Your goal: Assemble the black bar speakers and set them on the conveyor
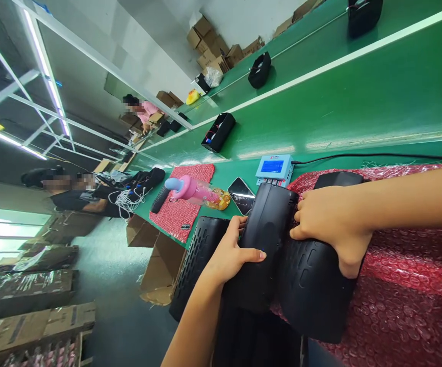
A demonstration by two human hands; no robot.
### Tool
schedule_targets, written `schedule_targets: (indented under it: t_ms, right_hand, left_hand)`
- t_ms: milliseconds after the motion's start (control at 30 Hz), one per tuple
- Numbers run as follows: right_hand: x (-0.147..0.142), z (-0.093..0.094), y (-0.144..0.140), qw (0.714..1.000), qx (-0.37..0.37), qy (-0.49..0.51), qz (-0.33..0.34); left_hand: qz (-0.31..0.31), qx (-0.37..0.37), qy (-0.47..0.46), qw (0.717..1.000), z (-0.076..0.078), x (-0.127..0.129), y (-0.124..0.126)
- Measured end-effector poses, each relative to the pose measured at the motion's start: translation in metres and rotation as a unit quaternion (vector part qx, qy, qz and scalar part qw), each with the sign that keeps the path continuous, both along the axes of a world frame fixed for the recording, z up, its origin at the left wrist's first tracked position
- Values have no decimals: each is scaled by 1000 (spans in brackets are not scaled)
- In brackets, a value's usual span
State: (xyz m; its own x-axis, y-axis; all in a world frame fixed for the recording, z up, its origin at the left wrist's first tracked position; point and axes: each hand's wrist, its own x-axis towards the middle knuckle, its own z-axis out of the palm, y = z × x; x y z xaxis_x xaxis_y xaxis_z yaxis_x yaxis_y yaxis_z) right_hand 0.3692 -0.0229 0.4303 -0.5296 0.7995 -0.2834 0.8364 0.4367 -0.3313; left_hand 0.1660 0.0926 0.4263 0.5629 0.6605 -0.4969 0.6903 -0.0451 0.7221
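My left hand (230, 251) wraps around a black plastic housing (268, 219) with smooth rounded sides, its thumb across the upper face. My right hand (330, 216) lies over a second black housing (316, 285) with slot-shaped marks. Its fingers curl down at the side facing the first housing, and the thumb is at the other side. A third black housing (201, 244) with slotted openings lies to the left of my left hand. Touching or close behind the first housing is a blue tester box (273, 167) with a screen and a black cable.
Red bubble wrap (408, 295) lies under the right housing. A phone (241, 195), a pink-capped bottle (198, 191) and a bubble-wrap mat (163, 216) are near. Open black casings (218, 133) sit along the green conveyor (339, 97). Cardboard boxes (163, 265) stand below the left edge; two people work farther off.
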Motion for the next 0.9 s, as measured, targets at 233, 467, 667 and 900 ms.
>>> schedule_targets:
  t_ms: [233,467,667,900]
  right_hand:
    - [0,1,0,1000,-3,-8,-4]
    - [1,0,0,1000,0,-17,4]
    - [0,0,-1,1000,8,-17,4]
    - [0,0,-1,1000,9,-17,3]
  left_hand:
    - [5,-2,-2,1000,1,1,1]
    - [19,-6,-2,1000,1,2,0]
    - [21,-7,-3,1000,0,2,2]
    - [19,3,1,1000,1,3,2]
